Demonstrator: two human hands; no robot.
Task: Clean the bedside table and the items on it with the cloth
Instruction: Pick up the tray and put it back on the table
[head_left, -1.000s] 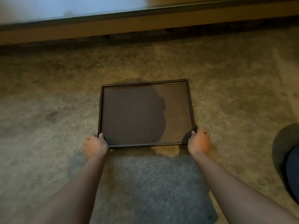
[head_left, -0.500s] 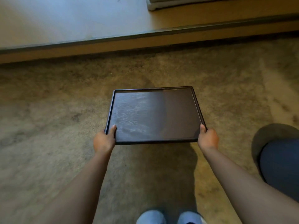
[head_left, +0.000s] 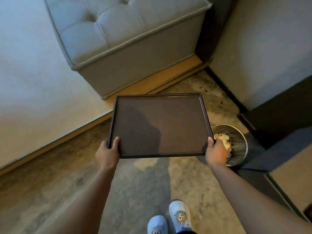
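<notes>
A dark brown rectangular tray [head_left: 168,97] with a raised rim is held level in the air above the carpet, with nothing on it. My left hand [head_left: 107,153] grips its near left corner, thumb on top of the rim. My right hand [head_left: 216,153] grips the near right corner the same way. No cloth and no bedside table top is in view.
A grey tufted bed or ottoman [head_left: 128,41] on a wooden base stands ahead. A round metal waste bin [head_left: 238,149] with crumpled paper sits on the carpet just right of the tray. Dark furniture [head_left: 278,125] stands at the right. My two light slippers [head_left: 168,218] show below.
The tray has been lifted off the carpet and carried upward. The view has risen and swung to the right, so the tufted bed and the waste bin have come into sight.
</notes>
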